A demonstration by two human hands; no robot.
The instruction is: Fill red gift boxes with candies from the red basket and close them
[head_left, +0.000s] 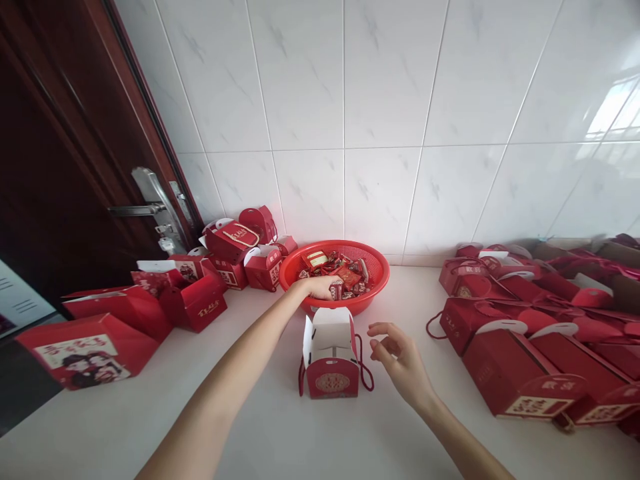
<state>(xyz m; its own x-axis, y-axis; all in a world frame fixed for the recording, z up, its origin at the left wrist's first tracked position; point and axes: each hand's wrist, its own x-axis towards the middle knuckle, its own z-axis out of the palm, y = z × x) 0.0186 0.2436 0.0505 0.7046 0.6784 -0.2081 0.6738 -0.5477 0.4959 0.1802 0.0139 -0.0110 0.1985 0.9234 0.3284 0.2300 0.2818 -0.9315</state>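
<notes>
My left hand reaches into a red plastic basket filled with wrapped candies. Its fingers are closed around a small red candy packet near the middle of the pile, and the fingertips are partly hidden. In front of the basket a small red gift box stands upright on the table, its top flaps spread and its white inside showing. Dark red cord handles hang at the box's sides. Just right of the box, my right hand hovers with loosely bent fingers, thumb and forefinger apart, holding nothing.
Many red gift boxes stand in rows on the right of the white table. More red boxes, some larger, are grouped at the left. A tiled wall rises behind, and a dark door with a metal handle is at left.
</notes>
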